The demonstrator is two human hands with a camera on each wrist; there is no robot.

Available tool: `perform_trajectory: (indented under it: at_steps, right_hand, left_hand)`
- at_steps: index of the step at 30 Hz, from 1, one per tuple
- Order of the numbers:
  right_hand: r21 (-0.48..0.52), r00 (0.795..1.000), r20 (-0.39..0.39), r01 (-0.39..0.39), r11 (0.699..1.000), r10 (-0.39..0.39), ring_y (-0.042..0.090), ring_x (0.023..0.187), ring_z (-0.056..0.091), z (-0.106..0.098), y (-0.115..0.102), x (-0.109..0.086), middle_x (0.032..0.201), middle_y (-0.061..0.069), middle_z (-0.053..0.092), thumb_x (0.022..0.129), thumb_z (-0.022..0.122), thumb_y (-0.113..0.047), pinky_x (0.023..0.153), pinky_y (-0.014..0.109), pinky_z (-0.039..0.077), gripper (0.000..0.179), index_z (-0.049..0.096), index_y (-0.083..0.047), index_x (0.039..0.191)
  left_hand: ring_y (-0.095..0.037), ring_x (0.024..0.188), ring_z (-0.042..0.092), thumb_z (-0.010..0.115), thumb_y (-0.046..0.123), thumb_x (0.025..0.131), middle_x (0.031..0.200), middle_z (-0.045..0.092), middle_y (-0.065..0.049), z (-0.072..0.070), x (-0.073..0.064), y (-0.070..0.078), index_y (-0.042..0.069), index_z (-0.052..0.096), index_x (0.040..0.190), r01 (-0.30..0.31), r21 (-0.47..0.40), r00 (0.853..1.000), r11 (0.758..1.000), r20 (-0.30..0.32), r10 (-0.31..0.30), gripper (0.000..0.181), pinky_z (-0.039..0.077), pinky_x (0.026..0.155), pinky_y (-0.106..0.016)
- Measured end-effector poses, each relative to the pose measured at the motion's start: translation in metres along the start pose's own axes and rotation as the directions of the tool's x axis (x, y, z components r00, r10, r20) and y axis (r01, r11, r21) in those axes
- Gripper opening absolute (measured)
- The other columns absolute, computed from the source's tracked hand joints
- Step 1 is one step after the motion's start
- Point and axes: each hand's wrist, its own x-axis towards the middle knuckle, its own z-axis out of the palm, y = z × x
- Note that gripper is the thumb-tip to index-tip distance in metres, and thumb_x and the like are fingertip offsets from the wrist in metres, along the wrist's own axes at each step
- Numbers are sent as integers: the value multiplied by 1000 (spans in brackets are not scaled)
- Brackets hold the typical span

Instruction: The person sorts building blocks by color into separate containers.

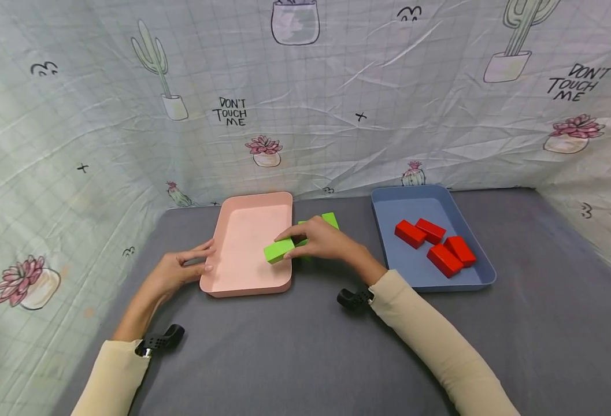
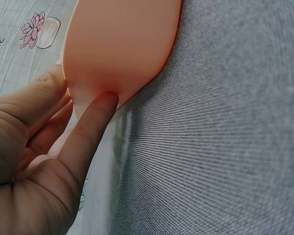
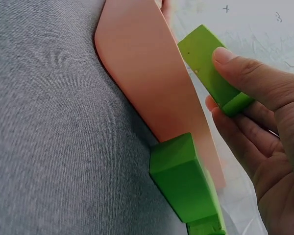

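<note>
Wrinkled white cloth (image 1: 326, 86) printed with cacti and lettering walls the far and left sides and the right edge; the grey table (image 1: 263, 358) meets it along the far edge. Widest stretch of grey: near side, between the forearms, and right of the blue rectangular tray (image 1: 409, 205). Narrower strip between trays, partly taken up by bright green rectangular blocks (image 1: 330, 219) just beside the right wall of the shallow pink tray (image 1: 245, 231); the right hand (image 1: 322, 238) hides some, exact count unclear. Right sleeve (image 1: 435, 341) crosses the blue tray's near left corner. Four red rectangular blocks (image 1: 445, 260) in that tray, mostly right of its middle.

Right hand: thumb and fingers pinch one green block (image 1: 278, 251) above the pink tray's right part. Left hand (image 1: 172, 274): fingers fairly straight, spread, touching the pink tray's left wall. Black wrist camera (image 1: 165, 338) at the left cuff.
</note>
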Motion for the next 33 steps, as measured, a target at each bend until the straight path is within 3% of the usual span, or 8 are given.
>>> perform_trajectory:
  at_steps: [12, 17, 23, 28, 33]
  right_hand:
    - [-44, 1000, 21, 8, 999, -7, 4, 93, 68, 4, -1, 14, 113, -1, 76, 86, 84, -23, 85, 33, 59, 40, 75, -14, 124]
    - [-30, 1000, 13, 5, 1000, -5, 5, 93, 68, 4, -1, 14, 111, -1, 76, 85, 85, -20, 84, 37, 60, 39, 76, -14, 122]
    - [-21, 1000, 22, 10, 1000, -9, 2, 89, 67, 6, 0, 15, 107, -3, 77, 85, 85, -20, 82, 32, 59, 39, 76, -14, 122]
    - [-10, 1000, 21, 16, 1000, -15, 1, 88, 67, 6, -3, 19, 106, -4, 77, 85, 85, -21, 83, 29, 59, 39, 76, -14, 122]
    - [6, 999, 40, 18, 1000, -18, 0, 87, 67, 9, -6, 22, 105, -5, 77, 86, 84, -25, 84, 27, 58, 39, 76, -14, 122]
  left_hand:
    - [-6, 137, 43, 75, 12, 94, 161, 36, -8, -5, -3, 2, -5, 52, 144, 11, 7, 1000, 1000, -9, -11, 58, 56, 90, -23]
    - [-21, 145, 37, 75, 13, 94, 162, 34, -8, -3, -1, 3, -4, 52, 145, 17, -6, 1000, 1000, -3, -17, 58, 55, 91, -23]
    - [-35, 148, 27, 75, 12, 94, 162, 33, -10, -1, -3, 3, -5, 53, 144, 28, -3, 1000, 1000, 7, -28, 57, 55, 91, -22]
    - [-34, 148, 29, 76, 14, 93, 162, 34, -10, 1, -1, 4, -3, 54, 144, 16, 0, 1000, 1000, 6, -16, 58, 55, 91, -22]
    - [-19, 146, 37, 76, 15, 93, 161, 36, -6, 0, -1, 2, -2, 54, 144, 25, 22, 1000, 999, -4, -25, 58, 55, 90, -21]
